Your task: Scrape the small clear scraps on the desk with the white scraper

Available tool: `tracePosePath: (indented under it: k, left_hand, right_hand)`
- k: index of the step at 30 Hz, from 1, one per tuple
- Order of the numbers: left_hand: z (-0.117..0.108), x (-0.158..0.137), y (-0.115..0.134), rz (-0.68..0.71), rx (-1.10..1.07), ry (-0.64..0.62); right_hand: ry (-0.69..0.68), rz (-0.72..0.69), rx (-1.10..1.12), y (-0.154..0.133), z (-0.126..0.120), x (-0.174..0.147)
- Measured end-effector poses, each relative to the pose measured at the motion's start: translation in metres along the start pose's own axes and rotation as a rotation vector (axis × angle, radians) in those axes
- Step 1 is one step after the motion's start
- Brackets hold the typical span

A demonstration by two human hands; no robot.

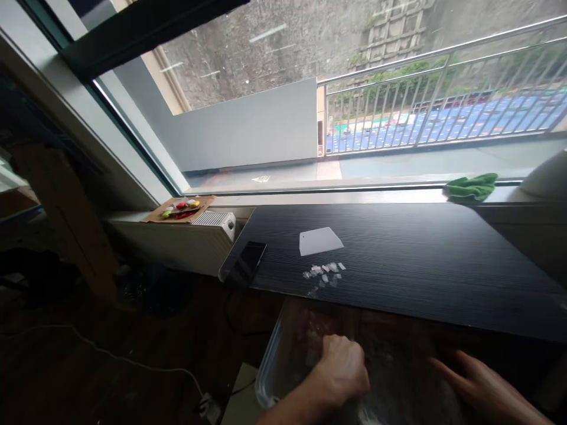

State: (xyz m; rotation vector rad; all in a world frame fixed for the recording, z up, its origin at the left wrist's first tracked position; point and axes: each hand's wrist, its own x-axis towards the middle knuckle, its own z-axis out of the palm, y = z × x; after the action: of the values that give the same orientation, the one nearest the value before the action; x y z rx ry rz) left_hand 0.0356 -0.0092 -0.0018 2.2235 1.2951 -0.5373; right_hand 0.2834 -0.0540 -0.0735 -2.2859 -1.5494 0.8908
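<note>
My left hand [343,366] is closed in a fist over a clear plastic bin [267,369] below the table's front edge. What it holds, if anything, is hidden. My right hand [476,381] reaches over the bin's dim right side, its fingers stretched out and apart, with nothing seen in them. The bin's contents are too dark to make out. On the dark tabletop [411,254] beyond lies a flat white scraper-like sheet [321,241] with a small hole in one corner. Several small whitish scraps [325,271] are scattered in front of it.
A black phone [253,255] rests at the table's left end. Left of it, a radiator [215,218] bears cardboard [153,216] with colourful small items. A green cloth [472,188] lies on the windowsill. A white cable [133,362] runs across the dark floor.
</note>
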Motion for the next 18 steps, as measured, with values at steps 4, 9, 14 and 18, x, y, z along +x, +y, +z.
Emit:
tracePosePath:
  k: [4,9,14,18]
  left_hand:
    - [-0.009,-0.011,-0.014,0.050,-0.026,0.004]
    - [-0.027,-0.038,-0.034,0.072,-0.121,0.069]
    - [-0.052,-0.059,-0.093,-0.115,-0.338,0.364]
    - [-0.083,-0.055,-0.169,-0.547,-0.242,0.707]
  right_hand:
    - [-0.004,0.008,0.079,-0.002,0.029,-0.002]
    - [0.024,-0.010,0.058,-0.005,0.040,0.000]
    - [0.036,-0.040,0.056,0.000,0.040,0.006]
    - [0.020,-0.028,0.062,0.016,0.051,0.018]
